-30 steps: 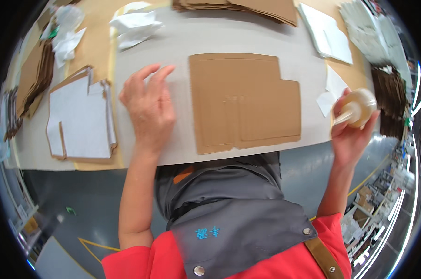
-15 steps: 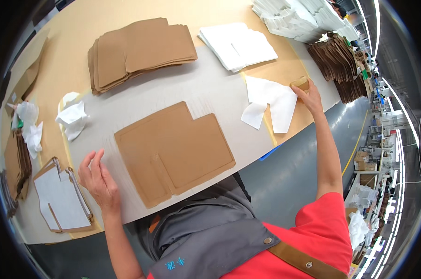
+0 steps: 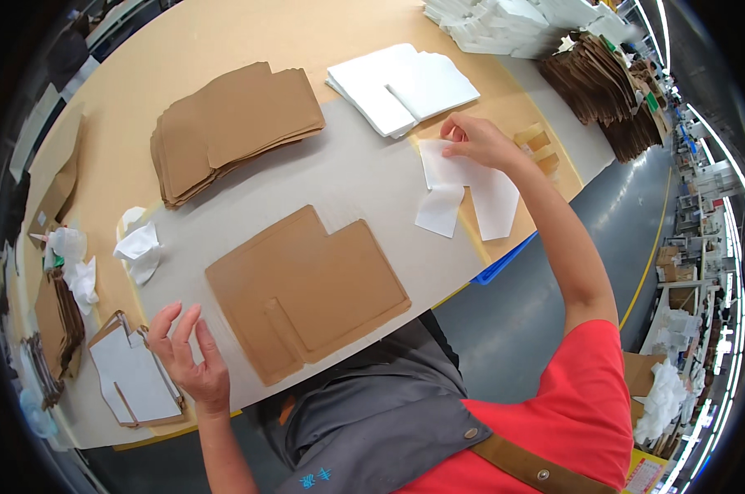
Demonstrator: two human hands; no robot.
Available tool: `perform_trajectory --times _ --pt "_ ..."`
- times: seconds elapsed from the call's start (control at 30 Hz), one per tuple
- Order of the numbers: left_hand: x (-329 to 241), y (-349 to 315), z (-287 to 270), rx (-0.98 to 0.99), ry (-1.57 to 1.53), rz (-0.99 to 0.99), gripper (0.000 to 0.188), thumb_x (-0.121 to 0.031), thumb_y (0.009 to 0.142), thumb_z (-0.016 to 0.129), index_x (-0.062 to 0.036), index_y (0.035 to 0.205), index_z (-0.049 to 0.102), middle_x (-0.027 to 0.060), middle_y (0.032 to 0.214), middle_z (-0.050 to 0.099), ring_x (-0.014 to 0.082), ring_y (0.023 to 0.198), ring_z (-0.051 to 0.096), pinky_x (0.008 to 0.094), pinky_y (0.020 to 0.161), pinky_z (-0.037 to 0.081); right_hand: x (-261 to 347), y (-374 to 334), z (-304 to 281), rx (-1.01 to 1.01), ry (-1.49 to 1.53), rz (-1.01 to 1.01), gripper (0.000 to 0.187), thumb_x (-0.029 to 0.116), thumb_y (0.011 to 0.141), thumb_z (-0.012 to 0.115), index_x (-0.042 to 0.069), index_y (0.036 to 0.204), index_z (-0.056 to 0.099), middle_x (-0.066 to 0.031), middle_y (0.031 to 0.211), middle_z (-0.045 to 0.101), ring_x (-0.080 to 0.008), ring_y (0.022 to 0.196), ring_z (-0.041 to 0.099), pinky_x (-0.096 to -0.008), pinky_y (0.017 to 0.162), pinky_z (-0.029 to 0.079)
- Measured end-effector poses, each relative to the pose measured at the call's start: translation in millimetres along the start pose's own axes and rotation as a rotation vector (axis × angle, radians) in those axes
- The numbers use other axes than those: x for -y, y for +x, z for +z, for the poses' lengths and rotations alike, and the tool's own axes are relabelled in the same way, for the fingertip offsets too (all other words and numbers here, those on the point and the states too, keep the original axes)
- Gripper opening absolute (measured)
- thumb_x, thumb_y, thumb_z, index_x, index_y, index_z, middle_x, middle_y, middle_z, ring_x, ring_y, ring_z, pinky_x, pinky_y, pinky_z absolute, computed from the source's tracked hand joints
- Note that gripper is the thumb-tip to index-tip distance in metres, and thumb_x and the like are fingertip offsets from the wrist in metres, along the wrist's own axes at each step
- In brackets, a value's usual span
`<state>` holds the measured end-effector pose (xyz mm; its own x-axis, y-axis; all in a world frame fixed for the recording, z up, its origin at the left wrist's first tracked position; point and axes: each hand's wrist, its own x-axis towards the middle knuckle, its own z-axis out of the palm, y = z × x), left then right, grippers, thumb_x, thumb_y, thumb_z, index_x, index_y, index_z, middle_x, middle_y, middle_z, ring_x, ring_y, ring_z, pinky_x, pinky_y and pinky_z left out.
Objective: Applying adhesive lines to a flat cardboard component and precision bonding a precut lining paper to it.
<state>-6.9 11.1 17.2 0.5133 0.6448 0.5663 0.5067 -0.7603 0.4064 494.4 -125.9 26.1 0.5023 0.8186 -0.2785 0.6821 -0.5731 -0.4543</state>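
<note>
A flat brown panel (image 3: pixel 315 288), notched at its far edge and slit at its near side, lies in front of me. My left hand (image 3: pixel 193 362) hovers left of it, holding nothing, its fingers apart and loosely curved. At the right, my right hand (image 3: pixel 484 142) pinches the far edge of a white cut sheet (image 3: pixel 494 206) between thumb and fingers. That sheet has separate legs and looks slightly bent. Beside my right wrist lies a small amber block (image 3: pixel 540 150), partly blurred. Just beyond my fingers sits a stack of white notched sheets (image 3: pixel 405 82).
A brown panel stack (image 3: pixel 241 123) lies at the far left. Crumpled white material (image 3: pixel 139 251) and a white-topped panel stack (image 3: pixel 130 375) are on the left. Dark brown panels (image 3: pixel 591 78) and white bundles (image 3: pixel 504 20) stand far right. A blue bin (image 3: pixel 504 259) shows under the table edge.
My right hand has let go of the amber block and moved left onto the white cut sheet's far edge. My left hand stays open near the brown panel. The view has shifted slightly.
</note>
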Motion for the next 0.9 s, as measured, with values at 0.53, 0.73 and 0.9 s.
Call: perform_trajectory --times 0.53,0.73,0.9 --pt "-159.8 139.0 87.3 0.494 -0.743 0.221 0.078 -0.031 0.073 0.088 -0.0080 0.140 0.054 0.0154 0.137 0.056 0.0305 0.127 0.053 0.0395 0.106 0.043 76.7 -124.8 -42.6 -0.415 0.282 -0.607 0.014 -0.004 0.081 0.073 0.003 0.094 0.071 -0.0047 0.089 0.065 -0.0171 0.084 0.064 -0.0279 0.072 0.050" --pt "-178.1 151.5 94.8 0.700 -0.851 0.191 0.064 -0.022 0.080 0.083 -0.0092 0.138 0.059 0.0141 0.125 0.066 0.0235 0.118 0.060 0.0372 0.099 0.049 97.3 -137.1 -51.2 -0.412 0.330 -0.802 0.022 -0.007 0.076 0.073 0.003 0.095 0.073 -0.0053 0.091 0.065 -0.0189 0.087 0.064 -0.0295 0.072 0.051" --pt "-175.8 155.2 66.1 0.653 -0.848 0.189 0.031 0.006 0.089 0.059 -0.0024 0.117 0.071 0.0089 0.097 0.075 0.0114 0.083 0.068 0.0244 0.073 0.052 104.5 -141.7 -55.1 -0.437 0.297 -0.894 0.022 -0.008 0.077 0.071 0.003 0.096 0.074 -0.0068 0.093 0.065 -0.0199 0.089 0.063 -0.0293 0.074 0.051"
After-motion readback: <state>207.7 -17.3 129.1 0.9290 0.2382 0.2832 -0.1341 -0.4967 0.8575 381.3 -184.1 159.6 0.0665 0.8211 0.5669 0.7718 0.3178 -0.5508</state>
